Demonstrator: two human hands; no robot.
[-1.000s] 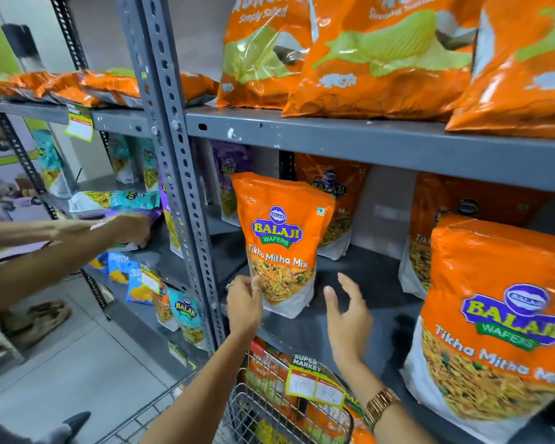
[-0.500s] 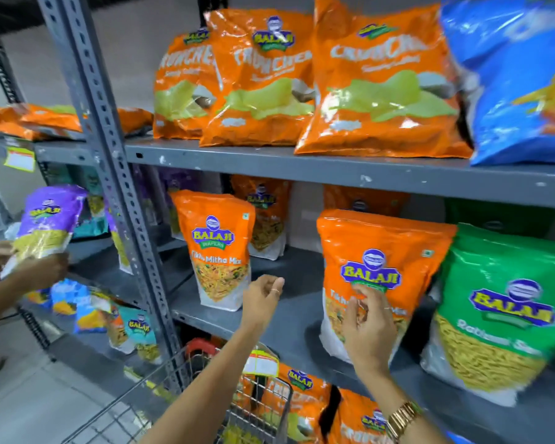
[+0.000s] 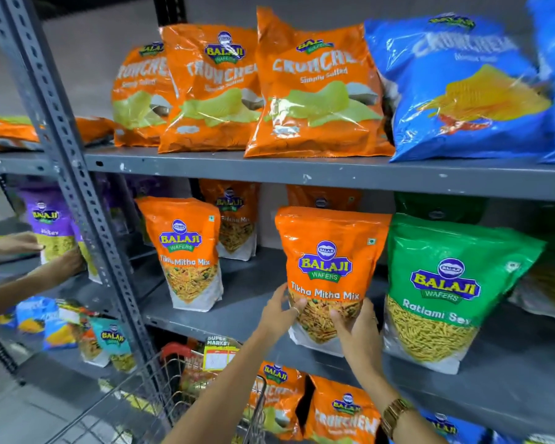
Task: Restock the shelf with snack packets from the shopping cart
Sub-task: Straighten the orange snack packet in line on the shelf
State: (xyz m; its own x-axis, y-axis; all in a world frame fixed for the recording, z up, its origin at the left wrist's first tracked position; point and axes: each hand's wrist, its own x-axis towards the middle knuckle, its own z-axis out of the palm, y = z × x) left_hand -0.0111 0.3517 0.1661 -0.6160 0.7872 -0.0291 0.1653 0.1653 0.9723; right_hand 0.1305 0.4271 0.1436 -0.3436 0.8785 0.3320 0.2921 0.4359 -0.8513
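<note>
An orange Tikha Mitha Mix packet point(image 3: 329, 251) stands upright on the grey middle shelf point(image 3: 247, 302). My left hand point(image 3: 281, 312) grips its lower left edge and my right hand point(image 3: 356, 328), with a gold watch on the wrist, grips its lower right. A second orange Tikha Mitha Mix packet point(image 3: 186, 251) stands to the left, apart from my hands. A green Ratlami Sev packet point(image 3: 442, 290) stands just right of the held one. The wire shopping cart point(image 3: 161, 398) is below my arms, with orange packets behind it.
Orange Crunchex bags point(image 3: 314, 88) and a blue bag point(image 3: 462, 88) fill the top shelf. A grey perforated upright point(image 3: 68, 174) stands at left. Beyond it another person's hands point(image 3: 29, 251) hold a purple packet point(image 3: 50, 229). Small packets point(image 3: 109, 341) line the lower left shelf.
The view has swung right and up. Both my hands moved from the left packet to the right orange packet and closed on its lower edges.
</note>
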